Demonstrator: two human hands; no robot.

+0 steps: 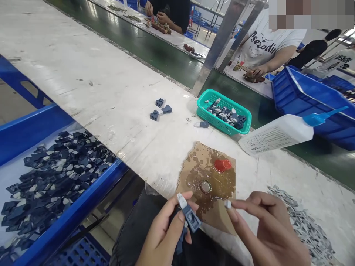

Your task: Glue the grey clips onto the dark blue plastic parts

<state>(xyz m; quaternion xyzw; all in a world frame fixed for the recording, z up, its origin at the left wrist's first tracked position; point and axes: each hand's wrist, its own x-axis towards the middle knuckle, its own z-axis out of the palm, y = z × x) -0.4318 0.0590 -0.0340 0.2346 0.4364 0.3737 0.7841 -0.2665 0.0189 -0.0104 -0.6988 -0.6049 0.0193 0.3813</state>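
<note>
My left hand is closed around a dark blue plastic part with a light grey tip; more dark blue plastic shows beneath it, partly hidden by the fingers. Between thumb and forefinger of my right hand I pinch a small light grey piece, apart from the blue part. Behind the hands lies a wet, stained cardboard sheet, with a bottle cap and a red cap on it. To the right, a heap of small grey pieces lies partly behind my right hand.
A green basket of blue and grey parts stands near a tilted white bottle with a blue nozzle. Several loose blue parts lie on the white table. At left is a blue bin full of parts. Co-workers sit across the green belt.
</note>
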